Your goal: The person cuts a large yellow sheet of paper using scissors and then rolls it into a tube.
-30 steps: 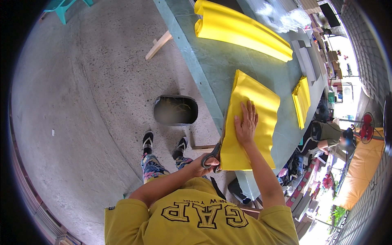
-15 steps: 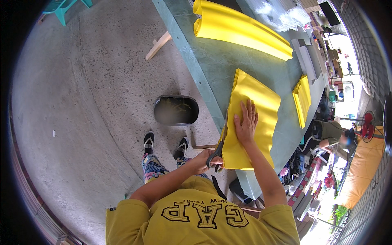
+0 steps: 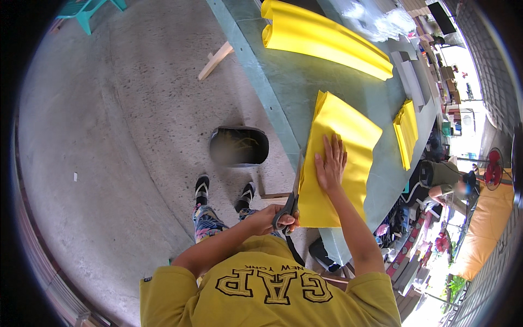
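Note:
My left hand (image 3: 268,218) is closed around the dark handles of a pair of scissors (image 3: 287,212). The scissor blades point away from me along the left edge of a folded stack of yellow sheet material (image 3: 351,158). Whether the blades touch that edge, I cannot tell. On top of the stack my right hand (image 3: 330,168) lies flat, with its fingers stretched out. The stack rests near the left edge of a green-grey table (image 3: 294,82), its near end by the table's near corner.
Long folded yellow sheets (image 3: 327,41) lie farther back, near clear plastic wrapping (image 3: 376,22). A smaller yellow bundle (image 3: 405,133) is at the right. On the floor left of the table sits a dark bin (image 3: 238,147). A co-worker (image 3: 444,177) is beyond the table's right side.
The scissors have shifted slightly in my left hand, and more of their blades shows beside the stack's edge. My right hand stays flat on the sheets. The whole view has shifted a little.

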`<state>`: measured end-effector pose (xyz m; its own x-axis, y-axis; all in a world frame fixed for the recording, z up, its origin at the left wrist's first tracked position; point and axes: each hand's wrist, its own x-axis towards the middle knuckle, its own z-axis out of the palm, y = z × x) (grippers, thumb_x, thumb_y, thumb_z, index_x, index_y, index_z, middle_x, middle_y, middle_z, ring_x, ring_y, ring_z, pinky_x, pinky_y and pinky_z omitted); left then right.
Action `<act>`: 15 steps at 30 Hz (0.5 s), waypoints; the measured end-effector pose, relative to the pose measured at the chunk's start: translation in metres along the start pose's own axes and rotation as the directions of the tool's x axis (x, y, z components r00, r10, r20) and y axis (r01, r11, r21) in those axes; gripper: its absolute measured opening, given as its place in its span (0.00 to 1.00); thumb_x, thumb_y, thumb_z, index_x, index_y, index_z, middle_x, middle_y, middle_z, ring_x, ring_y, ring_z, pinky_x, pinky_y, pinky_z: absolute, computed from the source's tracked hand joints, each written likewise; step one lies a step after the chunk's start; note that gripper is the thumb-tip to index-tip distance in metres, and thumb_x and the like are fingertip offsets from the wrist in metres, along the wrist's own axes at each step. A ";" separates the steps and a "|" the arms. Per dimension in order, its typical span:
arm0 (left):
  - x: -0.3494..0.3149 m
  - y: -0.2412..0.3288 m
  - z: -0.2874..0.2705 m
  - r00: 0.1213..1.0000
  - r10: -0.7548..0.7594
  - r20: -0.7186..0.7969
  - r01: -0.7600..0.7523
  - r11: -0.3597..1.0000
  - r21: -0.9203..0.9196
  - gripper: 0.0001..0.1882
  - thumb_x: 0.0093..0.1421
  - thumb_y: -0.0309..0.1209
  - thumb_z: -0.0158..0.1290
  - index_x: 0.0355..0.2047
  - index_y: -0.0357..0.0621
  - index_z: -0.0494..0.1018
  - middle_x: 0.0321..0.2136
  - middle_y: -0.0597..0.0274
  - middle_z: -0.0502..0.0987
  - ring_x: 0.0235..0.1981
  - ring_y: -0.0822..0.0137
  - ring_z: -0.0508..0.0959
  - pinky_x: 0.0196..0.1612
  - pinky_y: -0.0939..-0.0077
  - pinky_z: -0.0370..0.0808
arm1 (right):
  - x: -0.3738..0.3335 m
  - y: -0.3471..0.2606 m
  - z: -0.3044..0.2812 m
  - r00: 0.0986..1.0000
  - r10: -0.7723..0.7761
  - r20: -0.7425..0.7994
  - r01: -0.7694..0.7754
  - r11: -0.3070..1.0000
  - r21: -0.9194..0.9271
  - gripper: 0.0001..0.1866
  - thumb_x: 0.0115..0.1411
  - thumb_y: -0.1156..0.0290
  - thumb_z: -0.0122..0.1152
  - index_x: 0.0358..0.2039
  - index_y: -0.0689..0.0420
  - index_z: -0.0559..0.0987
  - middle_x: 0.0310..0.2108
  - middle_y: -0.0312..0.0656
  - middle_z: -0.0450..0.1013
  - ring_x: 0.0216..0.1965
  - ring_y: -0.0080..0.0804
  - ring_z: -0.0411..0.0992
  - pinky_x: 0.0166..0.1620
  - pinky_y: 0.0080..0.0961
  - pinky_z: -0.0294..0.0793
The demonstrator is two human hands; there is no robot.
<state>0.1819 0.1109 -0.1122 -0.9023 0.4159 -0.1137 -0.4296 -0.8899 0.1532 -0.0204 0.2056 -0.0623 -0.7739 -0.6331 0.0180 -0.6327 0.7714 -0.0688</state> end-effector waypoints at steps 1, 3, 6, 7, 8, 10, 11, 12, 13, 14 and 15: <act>-0.006 -0.003 -0.001 1.000 -0.001 0.008 0.001 1.000 0.029 0.17 0.50 0.34 0.60 0.35 0.35 0.71 0.28 0.59 0.73 0.28 0.68 0.73 0.35 0.75 0.67 | -0.001 0.000 -0.001 1.000 0.005 0.018 -0.005 1.000 -0.004 0.31 0.57 0.53 0.46 0.60 0.45 0.56 0.63 0.46 0.45 0.64 0.47 0.41 0.61 0.51 0.39; -0.016 -0.002 -0.003 1.000 -0.021 0.023 0.020 0.998 0.063 0.20 0.50 0.36 0.60 0.38 0.35 0.70 0.31 0.58 0.73 0.30 0.68 0.72 0.36 0.75 0.67 | 0.000 -0.004 -0.007 0.999 0.013 0.052 -0.013 1.000 -0.011 0.32 0.56 0.52 0.48 0.60 0.45 0.55 0.63 0.46 0.44 0.64 0.48 0.39 0.61 0.51 0.38; -0.021 -0.001 -0.005 0.999 -0.045 0.012 0.044 0.996 0.079 0.21 0.50 0.36 0.60 0.39 0.35 0.70 0.32 0.57 0.73 0.31 0.68 0.72 0.37 0.76 0.68 | 0.006 -0.017 -0.032 0.981 0.083 0.173 -0.078 0.996 -0.037 0.35 0.54 0.51 0.51 0.60 0.48 0.55 0.63 0.47 0.43 0.64 0.50 0.39 0.61 0.52 0.38; -0.024 0.002 -0.006 0.999 -0.031 0.009 0.030 0.993 0.114 0.21 0.49 0.36 0.60 0.39 0.35 0.70 0.32 0.58 0.73 0.31 0.68 0.72 0.37 0.76 0.68 | 0.007 -0.017 -0.033 0.995 0.016 0.102 -0.012 0.999 -0.040 0.39 0.51 0.49 0.55 0.60 0.52 0.54 0.62 0.49 0.43 0.63 0.52 0.39 0.60 0.53 0.39; -0.027 0.009 -0.002 1.000 -0.016 0.008 0.014 0.989 0.147 0.22 0.49 0.37 0.60 0.40 0.35 0.70 0.32 0.58 0.73 0.31 0.68 0.72 0.37 0.76 0.68 | 0.006 -0.022 -0.039 0.994 -0.007 0.105 0.012 0.999 -0.044 0.40 0.51 0.49 0.55 0.60 0.52 0.54 0.63 0.49 0.42 0.64 0.51 0.38 0.61 0.52 0.38; -0.032 0.017 0.000 0.999 0.029 -0.014 -0.026 0.986 0.168 0.23 0.49 0.37 0.61 0.40 0.35 0.69 0.32 0.59 0.73 0.32 0.68 0.72 0.37 0.76 0.69 | 0.000 -0.040 -0.051 0.992 -0.047 0.116 0.053 0.997 -0.052 0.43 0.50 0.48 0.57 0.61 0.53 0.52 0.63 0.48 0.41 0.64 0.49 0.37 0.61 0.51 0.38; -0.034 0.020 0.000 0.998 0.060 -0.035 -0.053 0.985 0.162 0.23 0.49 0.38 0.61 0.40 0.36 0.69 0.32 0.59 0.73 0.32 0.68 0.72 0.38 0.76 0.69 | -0.003 -0.042 -0.048 0.988 -0.051 0.143 0.059 0.997 -0.052 0.46 0.47 0.45 0.57 0.61 0.55 0.51 0.63 0.51 0.41 0.63 0.54 0.39 0.59 0.56 0.41; -0.036 0.024 0.000 0.994 0.091 -0.056 -0.081 0.984 0.158 0.24 0.48 0.38 0.61 0.40 0.36 0.69 0.33 0.60 0.73 0.32 0.68 0.72 0.38 0.76 0.69 | -0.006 -0.047 -0.048 0.975 -0.011 0.222 0.029 0.996 -0.082 0.48 0.46 0.45 0.58 0.61 0.54 0.50 0.63 0.52 0.40 0.63 0.56 0.38 0.59 0.56 0.42; -0.036 0.029 0.001 0.993 0.087 -0.081 -0.074 0.985 0.158 0.25 0.48 0.39 0.61 0.41 0.36 0.69 0.33 0.60 0.73 0.32 0.69 0.72 0.38 0.76 0.69 | -0.009 -0.052 -0.048 0.964 0.038 0.265 -0.003 0.991 -0.133 0.49 0.45 0.45 0.59 0.61 0.54 0.50 0.63 0.52 0.40 0.63 0.55 0.39 0.59 0.54 0.44; -0.038 0.032 0.002 0.992 0.091 -0.087 -0.075 0.983 0.165 0.25 0.48 0.39 0.61 0.41 0.36 0.69 0.33 0.60 0.73 0.32 0.69 0.72 0.38 0.77 0.69 | -0.011 -0.057 -0.048 0.948 0.086 0.306 -0.030 0.983 -0.184 0.50 0.44 0.46 0.61 0.61 0.54 0.49 0.63 0.52 0.40 0.63 0.55 0.40 0.59 0.53 0.46; -0.040 0.035 0.004 0.991 0.094 -0.093 -0.077 0.982 0.171 0.25 0.48 0.39 0.61 0.41 0.36 0.69 0.32 0.60 0.73 0.32 0.69 0.73 0.38 0.77 0.69 | -0.012 -0.058 -0.049 0.951 0.091 0.296 -0.038 0.983 -0.181 0.50 0.44 0.47 0.61 0.61 0.54 0.49 0.62 0.53 0.41 0.62 0.55 0.42 0.58 0.52 0.48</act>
<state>0.2026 0.0642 -0.0984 -0.9311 0.3116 -0.1898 -0.3592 -0.8741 0.3270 0.0245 0.1716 -0.0094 -0.7846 -0.5509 -0.2844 -0.5979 0.7937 0.1119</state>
